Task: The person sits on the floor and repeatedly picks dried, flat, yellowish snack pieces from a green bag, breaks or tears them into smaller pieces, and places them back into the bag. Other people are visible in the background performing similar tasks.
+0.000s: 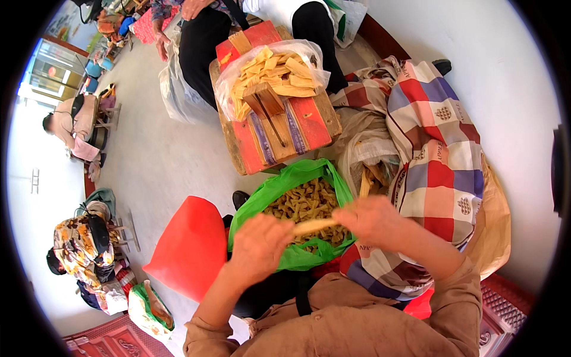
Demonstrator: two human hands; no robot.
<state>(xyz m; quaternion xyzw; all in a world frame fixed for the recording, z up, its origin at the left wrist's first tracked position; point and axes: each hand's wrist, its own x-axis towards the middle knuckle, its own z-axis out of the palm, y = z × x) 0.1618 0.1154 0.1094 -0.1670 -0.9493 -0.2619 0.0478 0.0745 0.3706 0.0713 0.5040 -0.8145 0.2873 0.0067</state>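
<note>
My left hand (264, 243) and my right hand (368, 219) grip the two ends of a pale yellow strip (316, 226), which looks like dried husk or leaf. It is stretched level between them. Below it a green plastic bag (292, 172) stands wide, full of small brownish-yellow twisted or knotted pieces (308, 196). Farther off, a clear plastic bag (319, 49) of flat yellow strips (276, 73) rests on a low wooden stand topped in red (312, 119). Beside the strips, a wooden block (263, 100) with a thin dark rod (273, 127) is fixed on the stand.
A checked cloth sack (439, 156) leans along my right, with a plastic bag of brown husks (377, 174) beside it. At my left is a red bag (192, 245). A person in black trousers (203, 49) sits across the stand. Other seated people (84, 236) line the far left wall.
</note>
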